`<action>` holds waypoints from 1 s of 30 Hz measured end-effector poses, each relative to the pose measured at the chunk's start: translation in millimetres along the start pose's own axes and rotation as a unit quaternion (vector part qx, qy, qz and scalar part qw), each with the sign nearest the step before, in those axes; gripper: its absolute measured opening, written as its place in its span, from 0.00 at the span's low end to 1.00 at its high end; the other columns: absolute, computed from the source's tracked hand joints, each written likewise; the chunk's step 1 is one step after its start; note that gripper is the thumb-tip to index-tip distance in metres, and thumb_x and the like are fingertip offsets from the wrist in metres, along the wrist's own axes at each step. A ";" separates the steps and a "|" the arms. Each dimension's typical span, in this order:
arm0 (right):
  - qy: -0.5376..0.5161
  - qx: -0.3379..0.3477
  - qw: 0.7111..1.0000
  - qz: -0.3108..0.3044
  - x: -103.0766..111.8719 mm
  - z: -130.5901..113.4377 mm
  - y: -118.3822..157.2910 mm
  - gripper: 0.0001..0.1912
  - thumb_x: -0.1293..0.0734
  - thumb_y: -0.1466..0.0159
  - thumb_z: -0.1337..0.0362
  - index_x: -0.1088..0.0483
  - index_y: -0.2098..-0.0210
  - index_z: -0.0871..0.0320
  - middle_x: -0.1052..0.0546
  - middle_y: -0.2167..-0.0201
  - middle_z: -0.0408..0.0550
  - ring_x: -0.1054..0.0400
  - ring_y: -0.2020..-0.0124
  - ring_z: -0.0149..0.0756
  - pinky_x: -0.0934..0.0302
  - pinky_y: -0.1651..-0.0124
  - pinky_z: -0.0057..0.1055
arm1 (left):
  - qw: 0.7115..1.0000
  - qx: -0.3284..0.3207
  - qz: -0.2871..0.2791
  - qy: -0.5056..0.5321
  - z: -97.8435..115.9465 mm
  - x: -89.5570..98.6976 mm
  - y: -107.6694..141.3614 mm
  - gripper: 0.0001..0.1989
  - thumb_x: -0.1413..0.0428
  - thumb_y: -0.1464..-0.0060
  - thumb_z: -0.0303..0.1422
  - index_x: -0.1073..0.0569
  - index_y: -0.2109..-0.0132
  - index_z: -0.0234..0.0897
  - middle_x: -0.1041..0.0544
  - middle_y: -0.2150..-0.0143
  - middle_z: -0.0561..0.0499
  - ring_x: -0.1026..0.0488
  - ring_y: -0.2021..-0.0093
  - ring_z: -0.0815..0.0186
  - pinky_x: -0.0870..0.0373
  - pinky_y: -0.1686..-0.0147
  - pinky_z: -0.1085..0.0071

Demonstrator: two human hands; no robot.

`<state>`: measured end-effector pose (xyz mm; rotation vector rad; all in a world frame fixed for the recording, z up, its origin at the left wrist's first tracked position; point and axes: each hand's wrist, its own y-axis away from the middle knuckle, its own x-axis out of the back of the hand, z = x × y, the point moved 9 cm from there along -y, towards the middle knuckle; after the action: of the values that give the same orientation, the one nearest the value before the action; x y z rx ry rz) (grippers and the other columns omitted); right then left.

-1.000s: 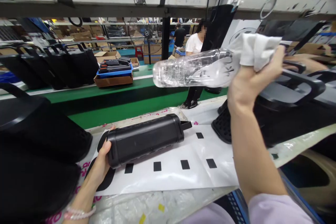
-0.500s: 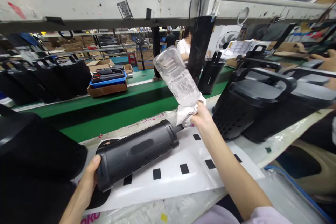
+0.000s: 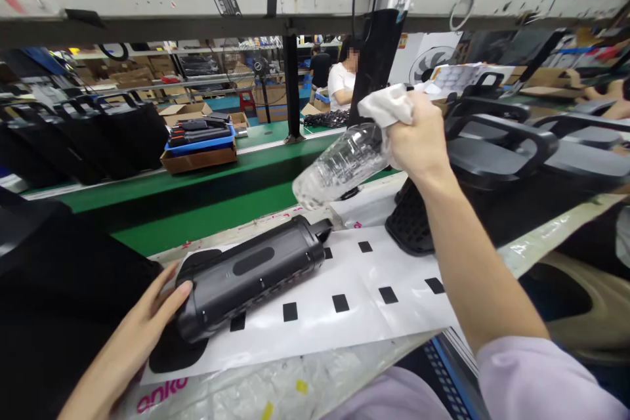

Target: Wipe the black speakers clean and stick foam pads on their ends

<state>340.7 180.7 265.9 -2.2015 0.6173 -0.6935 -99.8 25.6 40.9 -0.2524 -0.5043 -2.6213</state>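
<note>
The left hand [image 3: 160,298], its fingers spread, touches the near left end of a long, smooth black plastic case [image 3: 253,275] with rounded edges, lying slantwise on a glossy white sheet [image 3: 315,328] marked with black squares. The right hand [image 3: 418,138] grips a crumpled white cloth [image 3: 386,105] together with a clear, ribbed plastic bottle [image 3: 339,167], tilted above the case's far right end; perforated black bins [image 3: 416,223] stand to the right.
</note>
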 end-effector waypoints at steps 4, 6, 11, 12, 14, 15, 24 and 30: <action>0.227 0.060 0.956 -0.175 -42.4 0.3 1.5 0.09 0.40 0.42 0.76 0.32 0.64 0.60 0.30 0.60 0.51 0.34 0.61 0.41 0.38 0.54 0.41 | 0.996 -0.051 -0.047 -0.064 19.3 4.4 -5.8 0.37 0.32 0.58 0.46 0.29 0.40 0.50 0.30 0.36 0.50 0.37 0.34 0.46 0.42 0.35 0.53; 0.272 0.075 0.930 -0.237 -59.4 11.6 8.1 0.13 0.40 0.42 0.75 0.30 0.60 0.60 0.30 0.58 0.53 0.34 0.61 0.42 0.38 0.55 0.41 | 0.984 -0.109 -0.055 -0.126 37.8 3.2 -6.6 0.42 0.29 0.63 0.44 0.30 0.38 0.50 0.29 0.37 0.49 0.38 0.34 0.45 0.46 0.33 0.51; 0.296 0.067 0.928 -0.218 -43.2 7.7 9.0 0.23 0.40 0.42 0.75 0.29 0.49 0.60 0.36 0.47 0.61 0.39 0.48 0.53 0.39 0.51 0.48 | 0.922 -0.282 -0.053 -0.261 101.4 -51.3 10.5 0.45 0.30 0.64 0.47 0.31 0.37 0.46 0.35 0.32 0.47 0.43 0.31 0.44 0.56 0.30 0.51; 0.292 0.068 0.937 -0.180 -31.4 -2.6 11.2 0.24 0.40 0.42 0.75 0.29 0.47 0.60 0.37 0.45 0.62 0.41 0.46 0.55 0.40 0.50 0.50 | 0.905 -0.303 -0.092 -0.285 108.3 -74.0 14.8 0.46 0.31 0.64 0.49 0.32 0.36 0.46 0.36 0.32 0.46 0.45 0.31 0.43 0.57 0.30 0.50; 0.235 0.060 0.961 -0.129 -12.8 -20.1 28.4 0.25 0.40 0.43 0.75 0.29 0.47 0.60 0.36 0.47 0.61 0.41 0.45 0.54 0.42 0.46 0.52 | 0.866 -0.330 -0.166 -0.337 113.2 -114.9 21.4 0.51 0.30 0.66 0.51 0.35 0.34 0.45 0.40 0.30 0.43 0.48 0.30 0.40 0.54 0.31 0.48; 0.182 0.041 0.973 -0.132 -9.1 -22.1 44.0 0.24 0.40 0.44 0.75 0.27 0.49 0.60 0.34 0.51 0.59 0.39 0.47 0.52 0.43 0.45 0.52 | 0.839 -0.340 -0.201 -0.373 110.8 -131.7 24.0 0.55 0.31 0.67 0.51 0.39 0.32 0.44 0.41 0.30 0.41 0.48 0.30 0.40 0.51 0.32 0.47; -0.201 -0.404 0.870 -0.197 -22.7 73.2 245.1 0.15 0.36 0.40 0.51 0.23 0.68 0.55 0.21 0.72 0.47 0.25 0.66 0.43 0.29 0.61 0.38 | 0.669 -0.426 -0.074 -0.604 80.4 -159.6 58.2 0.48 0.37 0.54 0.43 0.45 0.30 0.32 0.30 0.40 0.33 0.31 0.46 0.39 0.35 0.46 0.45; -0.259 -0.443 0.858 -0.011 -11.7 45.1 252.6 0.22 0.27 0.45 0.56 0.26 0.51 0.51 0.20 0.54 0.46 0.25 0.53 0.41 0.29 0.55 0.32 | 0.643 -0.442 -0.056 -0.623 77.3 -162.9 73.5 0.46 0.38 0.53 0.40 0.44 0.30 0.32 0.31 0.38 0.34 0.31 0.46 0.38 0.35 0.48 0.43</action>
<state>307.0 55.1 44.3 -3.0605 0.6980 0.2926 84.8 60.2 92.2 -2.4284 0.5096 -2.1220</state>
